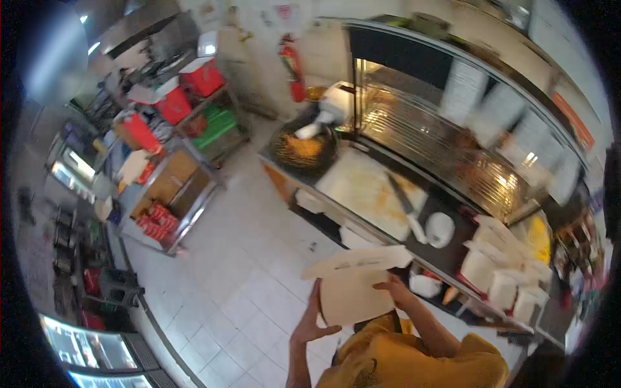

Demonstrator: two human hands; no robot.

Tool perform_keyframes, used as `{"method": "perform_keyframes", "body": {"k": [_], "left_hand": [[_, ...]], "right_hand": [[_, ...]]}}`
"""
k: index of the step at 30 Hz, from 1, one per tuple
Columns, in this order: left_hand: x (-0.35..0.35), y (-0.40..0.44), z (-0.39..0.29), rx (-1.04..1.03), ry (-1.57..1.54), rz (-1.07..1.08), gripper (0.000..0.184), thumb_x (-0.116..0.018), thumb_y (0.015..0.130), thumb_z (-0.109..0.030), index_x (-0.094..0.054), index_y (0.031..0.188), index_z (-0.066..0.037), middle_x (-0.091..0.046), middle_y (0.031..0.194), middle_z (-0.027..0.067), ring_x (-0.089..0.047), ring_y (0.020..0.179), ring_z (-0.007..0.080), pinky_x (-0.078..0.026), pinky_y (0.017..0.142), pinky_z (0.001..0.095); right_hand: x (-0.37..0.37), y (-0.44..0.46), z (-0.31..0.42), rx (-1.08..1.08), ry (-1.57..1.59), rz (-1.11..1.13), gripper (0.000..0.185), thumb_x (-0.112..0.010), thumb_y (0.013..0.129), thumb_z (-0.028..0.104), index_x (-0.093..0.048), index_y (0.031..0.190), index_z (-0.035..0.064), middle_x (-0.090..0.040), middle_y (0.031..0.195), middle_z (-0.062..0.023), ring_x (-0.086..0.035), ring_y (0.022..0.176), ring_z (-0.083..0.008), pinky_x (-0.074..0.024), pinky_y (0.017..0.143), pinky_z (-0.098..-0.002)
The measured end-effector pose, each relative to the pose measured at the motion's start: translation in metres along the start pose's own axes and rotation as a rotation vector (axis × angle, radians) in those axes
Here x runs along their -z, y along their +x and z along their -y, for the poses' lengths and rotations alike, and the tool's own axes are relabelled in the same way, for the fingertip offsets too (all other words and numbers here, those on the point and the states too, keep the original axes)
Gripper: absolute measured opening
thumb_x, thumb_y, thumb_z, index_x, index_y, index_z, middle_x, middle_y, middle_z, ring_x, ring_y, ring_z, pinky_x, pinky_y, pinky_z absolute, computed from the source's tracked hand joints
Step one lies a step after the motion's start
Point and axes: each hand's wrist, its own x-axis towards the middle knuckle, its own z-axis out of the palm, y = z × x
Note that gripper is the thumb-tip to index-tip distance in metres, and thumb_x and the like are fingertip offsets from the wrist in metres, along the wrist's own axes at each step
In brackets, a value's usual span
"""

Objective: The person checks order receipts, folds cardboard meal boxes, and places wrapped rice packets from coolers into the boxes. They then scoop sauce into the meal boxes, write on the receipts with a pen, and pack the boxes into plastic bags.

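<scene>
A cream-coloured takeaway box [352,299] with its lid flap raised is held in front of my yellow shirt, above the tiled floor. My left hand [314,317] lies against the box's left side, its thumb pointing inward near the lower edge. At the upper right edge of the box, my right hand [396,291] grips the side by the flap. The inside of the box is too blurred to make out.
Ahead, a counter carries a white cutting board [346,187], a knife [402,197], a basket of orange food [303,150] and several open boxes [482,268]. A lit glass cabinet [414,123] stands behind. To the left is a metal table [194,223].
</scene>
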Motion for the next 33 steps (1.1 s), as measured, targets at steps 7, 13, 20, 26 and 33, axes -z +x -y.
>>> {"method": "perform_keyframes", "body": {"k": [7, 13, 20, 26, 33], "left_hand": [[0.219, 0.108, 0.161, 0.307, -0.001, -0.826, 0.050, -0.053, 0.102, -0.034, -0.048, 0.139, 0.000, -0.062, 0.128, 0.0159, -0.056, 0.119, 0.0244, -0.043, 0.099, 0.0360], [0.538, 0.100, 0.168, 0.310, -0.084, -1.486, 0.032, -0.053, 0.101, -0.023, -0.056, 0.123, 0.000, -0.064, 0.111, 0.0101, -0.063, 0.103, 0.0219, -0.050, 0.087, 0.0371], [0.967, 0.077, 0.128, -0.164, -0.473, -1.819, 0.054, -0.055, 0.097, -0.028, -0.040, 0.143, -0.004, -0.055, 0.133, 0.0120, -0.059, 0.111, 0.0288, -0.049, 0.095, 0.0470], [1.270, 0.181, 0.046, -0.073, -0.296, -1.677, 0.054, -0.055, 0.096, -0.033, -0.042, 0.142, -0.008, -0.055, 0.133, 0.0108, -0.058, 0.111, 0.0300, -0.049, 0.097, 0.0474], [1.175, 0.344, 0.190, 0.206, -0.195, -1.296, 0.055, -0.054, 0.095, -0.040, -0.044, 0.142, -0.012, -0.055, 0.133, 0.0094, -0.057, 0.111, 0.0314, -0.048, 0.099, 0.0480]], "right_hand": [[-0.197, 0.271, 0.056, 0.278, -0.350, 0.239, 0.061, -0.073, 0.088, 0.019, -0.046, 0.140, 0.0030, -0.059, 0.130, -0.0115, -0.058, 0.115, -0.0200, -0.0483, 0.097, -0.0366], [-0.490, 0.415, 0.166, 0.300, -0.677, 0.617, 0.085, -0.073, 0.090, 0.040, -0.026, 0.153, 0.0097, -0.048, 0.141, -0.0274, -0.058, 0.121, -0.0362, -0.0553, 0.090, -0.0412], [-0.683, 0.528, 0.209, 0.337, -0.653, 0.469, 0.077, -0.071, 0.090, 0.040, -0.035, 0.150, 0.0094, -0.053, 0.138, -0.0214, -0.064, 0.111, -0.0286, -0.0574, 0.085, -0.0404], [-0.685, 0.563, 0.133, 0.007, -0.582, 0.030, 0.084, -0.069, 0.086, 0.055, -0.038, 0.149, 0.0097, -0.059, 0.133, -0.0190, -0.067, 0.104, -0.0294, -0.0548, 0.089, -0.0398], [-0.637, 0.498, 0.065, -0.199, -0.428, -0.392, 0.074, -0.065, 0.092, 0.048, -0.038, 0.149, 0.0089, -0.066, 0.119, -0.0187, -0.068, 0.097, -0.0238, -0.0572, 0.078, -0.0336]]}}
